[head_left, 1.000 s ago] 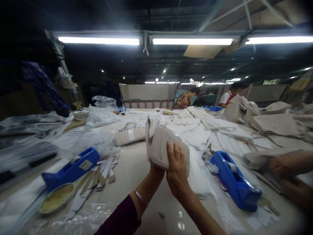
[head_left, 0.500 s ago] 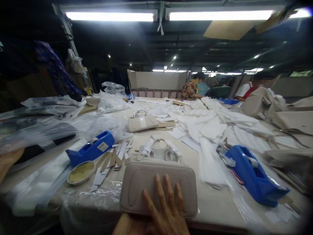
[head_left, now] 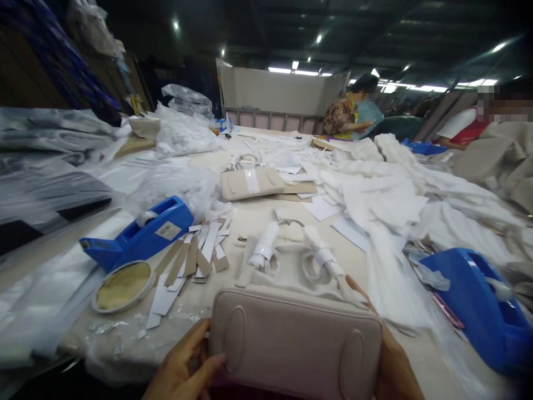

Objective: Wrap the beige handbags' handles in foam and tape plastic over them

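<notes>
A beige handbag [head_left: 295,344] lies at the front edge of the table with its base turned toward me. Its two handles [head_left: 266,244] point away and are wrapped in white padding. My left hand [head_left: 187,361] grips the left end, thumb on the base and the other fingers curled round the side. Around the right end wraps my right hand [head_left: 393,355], its fingertips showing behind the bag near a handle; the thumb is hidden. A second beige handbag [head_left: 252,182], with a white band round it, rests farther back.
One blue tape dispenser [head_left: 141,233] stands at left beside a round yellow tin [head_left: 122,286] and several cardboard strips [head_left: 195,250]. Another blue dispenser [head_left: 478,305] is at right. White padding sheets [head_left: 375,194] and plastic bags [head_left: 183,130] cover much of the table. A co-worker [head_left: 350,114] sits behind.
My right hand has gone from lying spread on the bag's base to gripping its right end. The bag appears closer, and the view has tipped down. Another hand at the left edge is gone.
</notes>
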`<state>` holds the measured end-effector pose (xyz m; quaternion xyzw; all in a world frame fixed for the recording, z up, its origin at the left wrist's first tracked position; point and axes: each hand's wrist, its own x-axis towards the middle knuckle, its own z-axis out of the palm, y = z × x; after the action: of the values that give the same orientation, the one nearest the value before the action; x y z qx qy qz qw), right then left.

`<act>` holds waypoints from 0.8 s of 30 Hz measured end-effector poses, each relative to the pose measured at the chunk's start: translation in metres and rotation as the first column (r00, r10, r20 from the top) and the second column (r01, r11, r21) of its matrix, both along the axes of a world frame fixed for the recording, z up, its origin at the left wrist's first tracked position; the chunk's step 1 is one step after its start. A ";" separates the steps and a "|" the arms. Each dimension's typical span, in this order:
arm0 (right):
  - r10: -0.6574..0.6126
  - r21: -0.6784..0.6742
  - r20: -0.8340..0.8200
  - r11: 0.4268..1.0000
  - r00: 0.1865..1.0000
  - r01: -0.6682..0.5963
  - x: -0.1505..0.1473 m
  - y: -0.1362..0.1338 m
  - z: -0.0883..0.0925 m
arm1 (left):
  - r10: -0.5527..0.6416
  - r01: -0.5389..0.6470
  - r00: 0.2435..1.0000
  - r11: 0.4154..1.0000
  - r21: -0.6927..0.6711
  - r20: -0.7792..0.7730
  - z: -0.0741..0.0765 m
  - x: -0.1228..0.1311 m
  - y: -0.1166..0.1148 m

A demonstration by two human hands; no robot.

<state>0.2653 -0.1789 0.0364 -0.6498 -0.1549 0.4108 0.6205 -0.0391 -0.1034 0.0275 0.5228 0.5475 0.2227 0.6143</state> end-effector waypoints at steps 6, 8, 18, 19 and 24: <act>0.105 -0.063 0.174 0.993 0.979 -0.095 0.032 0.023 0.004 | -0.138 0.137 0.990 0.990 0.035 0.014 0.010 0.002 0.030; 0.083 -0.092 0.398 0.995 0.914 -0.051 0.037 0.023 0.021 | -0.139 0.147 0.988 0.979 0.143 -0.067 0.015 0.002 0.041; 0.510 -0.399 0.860 0.654 -0.016 -0.642 -0.021 0.076 0.103 | -0.066 -0.011 0.972 0.946 0.324 0.226 0.020 0.033 0.048; 0.537 -0.451 0.840 0.615 -0.076 -0.646 -0.029 0.084 0.100 | -0.036 -0.050 0.956 0.958 0.282 0.291 0.018 0.035 0.044; 0.448 -0.491 0.862 0.626 -0.237 -0.605 -0.051 0.090 0.079 | 0.043 -0.100 0.863 0.991 0.088 0.503 0.009 0.033 0.026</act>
<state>0.2142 -0.0894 0.1150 -0.5671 -0.8073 0.0804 0.1422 -0.0065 -0.0772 0.0361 0.4599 0.3754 0.4033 0.6963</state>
